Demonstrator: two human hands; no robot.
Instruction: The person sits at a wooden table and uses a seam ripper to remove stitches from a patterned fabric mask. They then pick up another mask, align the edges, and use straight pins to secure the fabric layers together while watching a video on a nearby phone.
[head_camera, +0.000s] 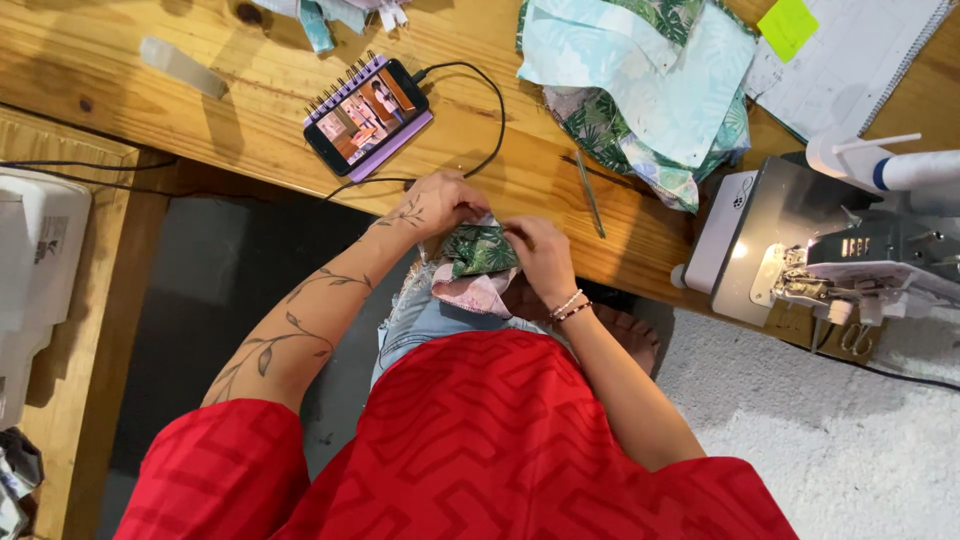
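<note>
- Both hands are working one small fabric piece (478, 252) – green leaf print on top, pale pink underneath – just off the table (150, 95) edge, over the lap.
- The left hand (445, 203) is pinching the piece's upper left edge, fingers curled shut on the cloth, knuckles up against the table edge.
- The right hand (540, 252) is gripping the piece's right side, fingers folded tight around it; bracelets (570, 306) are sitting at that wrist.
- The pink part is hanging down below the green, resting on the denim at the knees.
- A phone (365, 113) is lying on a purple spiral notebook (400, 140) just beyond the left hand, screen lit, a black cable (492, 120) looping from it across the wood.
- A fabric pile (650, 90) in the same leaf print is lying further up the table, to the right of the phone.
- A thin metal tool (590, 195) is lying on the wood, near the right hand.
- A sewing machine (830, 250) is standing at the far right, well apart from the hands, its lamp glowing on the plate.
</note>
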